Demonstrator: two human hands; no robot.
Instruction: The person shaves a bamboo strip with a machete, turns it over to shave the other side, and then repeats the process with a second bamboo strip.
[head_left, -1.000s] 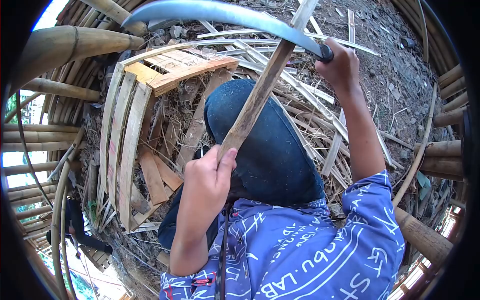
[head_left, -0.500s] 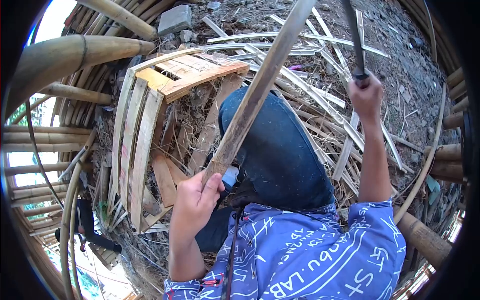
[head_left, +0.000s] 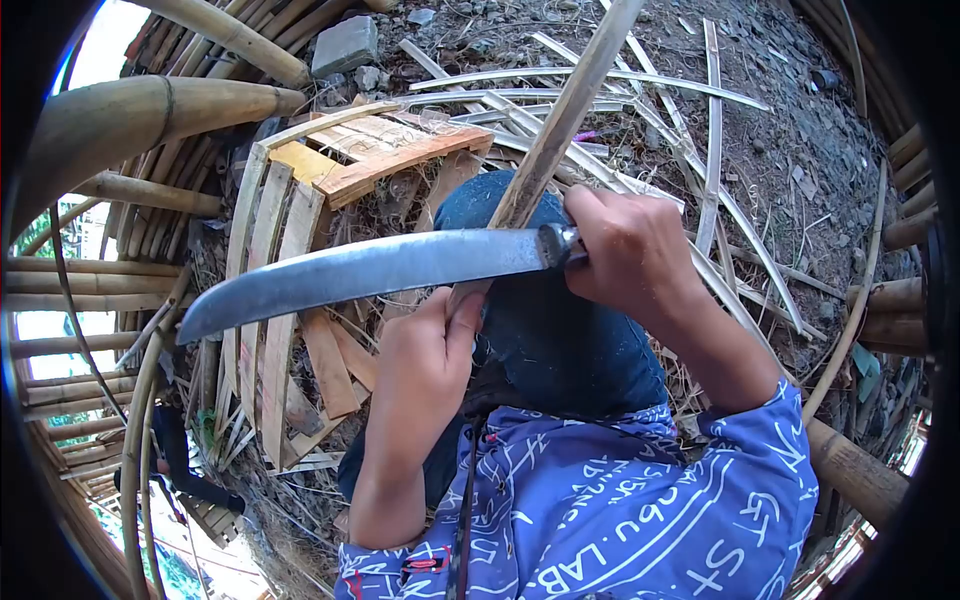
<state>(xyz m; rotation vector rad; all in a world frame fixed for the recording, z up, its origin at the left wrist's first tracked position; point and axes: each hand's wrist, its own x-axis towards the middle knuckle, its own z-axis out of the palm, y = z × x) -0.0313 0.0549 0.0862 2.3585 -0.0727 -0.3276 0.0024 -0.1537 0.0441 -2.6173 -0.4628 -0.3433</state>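
My left hand [head_left: 425,360] is closed around the lower end of a long bamboo strip [head_left: 565,120], which slants up and away to the right across my bent knee. In my right hand [head_left: 635,250] is the dark handle of a machete [head_left: 370,272]. Its broad, slightly curved blade lies across the strip just above my left hand, tip pointing left. Whether the edge bites into the strip I cannot tell. Part of the strip is hidden behind the blade.
A slatted wooden crate [head_left: 275,300] lies on its side to the left. Split bamboo strips [head_left: 712,150] and shavings litter the ground ahead and right. Thick bamboo poles [head_left: 150,115] stand close at left. A grey block [head_left: 345,45] rests at the back. Another person [head_left: 180,465] is partly visible lower left.
My right hand has come down and left from its raised position, bringing the machete blade across the bamboo strip. My left hand and the strip have shifted slightly right.
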